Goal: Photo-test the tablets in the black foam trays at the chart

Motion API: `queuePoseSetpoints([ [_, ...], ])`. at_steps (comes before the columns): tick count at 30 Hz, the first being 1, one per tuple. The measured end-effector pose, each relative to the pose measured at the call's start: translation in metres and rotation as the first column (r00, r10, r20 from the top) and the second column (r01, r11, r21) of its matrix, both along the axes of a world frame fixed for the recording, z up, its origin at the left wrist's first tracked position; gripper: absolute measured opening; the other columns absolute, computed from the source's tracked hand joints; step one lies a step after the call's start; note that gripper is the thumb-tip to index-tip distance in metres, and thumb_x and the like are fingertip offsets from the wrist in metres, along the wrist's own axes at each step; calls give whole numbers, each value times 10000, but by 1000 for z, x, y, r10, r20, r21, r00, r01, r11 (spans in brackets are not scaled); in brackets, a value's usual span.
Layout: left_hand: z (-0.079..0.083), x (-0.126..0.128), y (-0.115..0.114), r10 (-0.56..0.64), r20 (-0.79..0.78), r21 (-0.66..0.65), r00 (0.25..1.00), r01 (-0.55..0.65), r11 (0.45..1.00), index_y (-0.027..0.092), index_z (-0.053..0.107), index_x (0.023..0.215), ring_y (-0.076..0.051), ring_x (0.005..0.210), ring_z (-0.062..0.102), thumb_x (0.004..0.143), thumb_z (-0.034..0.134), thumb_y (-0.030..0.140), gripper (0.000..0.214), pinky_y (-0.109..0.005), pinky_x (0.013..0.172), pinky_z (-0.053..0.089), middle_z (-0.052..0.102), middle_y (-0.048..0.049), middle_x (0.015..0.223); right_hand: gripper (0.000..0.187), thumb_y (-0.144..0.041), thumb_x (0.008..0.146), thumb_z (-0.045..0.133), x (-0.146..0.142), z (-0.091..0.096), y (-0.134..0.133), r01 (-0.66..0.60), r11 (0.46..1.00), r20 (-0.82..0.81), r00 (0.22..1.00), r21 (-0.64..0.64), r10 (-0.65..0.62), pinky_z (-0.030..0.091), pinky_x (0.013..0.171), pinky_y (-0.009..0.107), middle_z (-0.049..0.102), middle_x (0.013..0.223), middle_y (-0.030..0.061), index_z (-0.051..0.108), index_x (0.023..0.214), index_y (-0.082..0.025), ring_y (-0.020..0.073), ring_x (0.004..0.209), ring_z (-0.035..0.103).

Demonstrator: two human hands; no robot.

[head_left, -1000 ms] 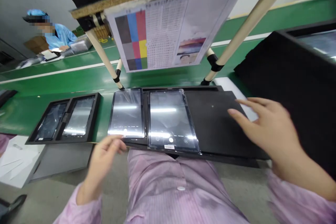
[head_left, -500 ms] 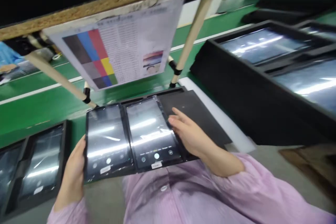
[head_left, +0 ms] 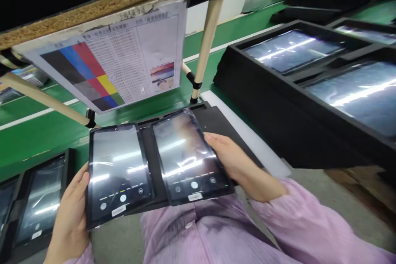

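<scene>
My left hand [head_left: 72, 208] is closed on the outer edge of a tablet [head_left: 119, 167], its thumb at the rim. My right hand [head_left: 230, 156] grips the right edge of a second tablet [head_left: 192, 156]. Both tablets lie face up over a black foam tray [head_left: 161, 181], with a gap between them. Each glossy screen reflects ceiling lights and shows a row of round icons and a small white label near the bottom. My fingers under the tablets are hidden.
Stacked black foam trays [head_left: 262, 103] with tablets stand to the right; another tray [head_left: 69, 173] lies at left. A white foam strip [head_left: 244, 132] sits beside the middle tray. Overhead, a laminated sheet with colour blocks [head_left: 123, 57] hangs from a pipe frame [head_left: 207, 41].
My right hand has closed on the right tablet's edge. The two tablets have moved apart, the left one shifting left and nearer me, the right one turning slightly.
</scene>
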State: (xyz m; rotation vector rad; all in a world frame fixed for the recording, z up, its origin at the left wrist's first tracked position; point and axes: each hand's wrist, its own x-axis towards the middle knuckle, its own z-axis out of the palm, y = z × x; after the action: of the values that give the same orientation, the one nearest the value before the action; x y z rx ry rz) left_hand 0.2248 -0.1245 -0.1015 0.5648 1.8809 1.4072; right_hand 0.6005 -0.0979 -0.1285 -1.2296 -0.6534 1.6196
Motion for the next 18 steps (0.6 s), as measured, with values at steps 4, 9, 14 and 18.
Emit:
queuePoseSetpoints([
  [4,-19,15,3,-101,163,1,981,102,995,194,723,1171,-332,959,734,514,906,397,712,-439,827,621,780,-82,944,425,-527,732,761,33,0,6,7,1000,184,983,-8,-5,536,635,310,740,778,50,759,996,-194,207,665,684],
  [9,-35,22,4,-117,231,-59,966,134,989,175,726,1155,-297,931,734,516,918,374,697,-374,775,617,772,-115,1020,452,-504,801,675,38,-9,-6,145,987,356,921,63,-158,585,833,403,760,1013,77,721,1155,-226,235,844,726],
  [14,-18,14,-21,-199,77,60,977,194,979,187,665,1297,-277,1055,706,685,844,487,704,-426,988,546,753,-129,1113,472,-438,927,518,90,-17,-18,82,863,848,161,498,-505,449,1086,468,659,1305,156,669,1299,-189,296,1219,621],
  [18,6,18,-58,-102,-370,38,923,125,991,259,668,1315,-256,1152,657,861,704,489,510,-416,1152,403,737,-65,1176,634,-459,936,469,133,-47,-16,-185,977,967,-213,101,-140,401,1064,586,418,1512,311,562,1408,-44,433,1428,379],
])
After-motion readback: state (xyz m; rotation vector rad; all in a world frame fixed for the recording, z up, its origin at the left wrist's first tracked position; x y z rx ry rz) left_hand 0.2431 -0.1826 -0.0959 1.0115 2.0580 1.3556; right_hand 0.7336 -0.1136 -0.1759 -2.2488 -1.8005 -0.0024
